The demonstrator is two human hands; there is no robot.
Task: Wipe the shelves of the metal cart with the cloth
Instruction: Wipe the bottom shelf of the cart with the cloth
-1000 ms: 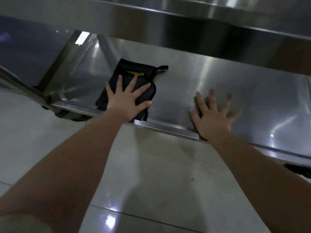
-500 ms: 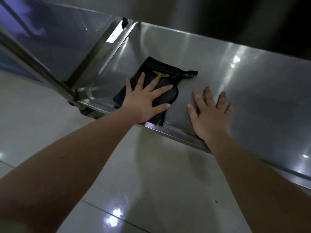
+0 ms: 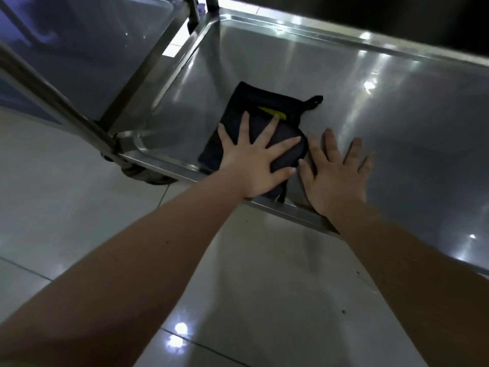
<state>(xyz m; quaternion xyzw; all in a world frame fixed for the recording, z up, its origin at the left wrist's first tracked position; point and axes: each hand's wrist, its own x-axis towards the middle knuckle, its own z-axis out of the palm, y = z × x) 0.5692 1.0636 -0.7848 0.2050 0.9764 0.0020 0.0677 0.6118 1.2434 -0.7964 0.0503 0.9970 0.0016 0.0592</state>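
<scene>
A folded black cloth (image 3: 255, 107) with a yellow stripe and a hanging loop lies on the bottom shelf (image 3: 397, 115) of the metal cart, near its front left corner. My left hand (image 3: 254, 162) presses flat on the cloth with the fingers spread. Right beside it, my right hand (image 3: 334, 173) rests flat on the bare steel with straight fingers, its thumb almost touching the cloth's right edge. Both wrists cross the shelf's raised front rim (image 3: 296, 211).
A slanted cart leg (image 3: 53, 102) meets the shelf's front left corner above a caster wheel (image 3: 148, 176). A second steel panel (image 3: 87, 49) stands to the left. Glossy floor tiles (image 3: 251, 287) lie under my arms. The shelf runs on to the right.
My right hand slid left along the shelf and now sits next to the cloth. The view rose and tilted, so the shelf's back rim shows. My left hand stayed on the cloth.
</scene>
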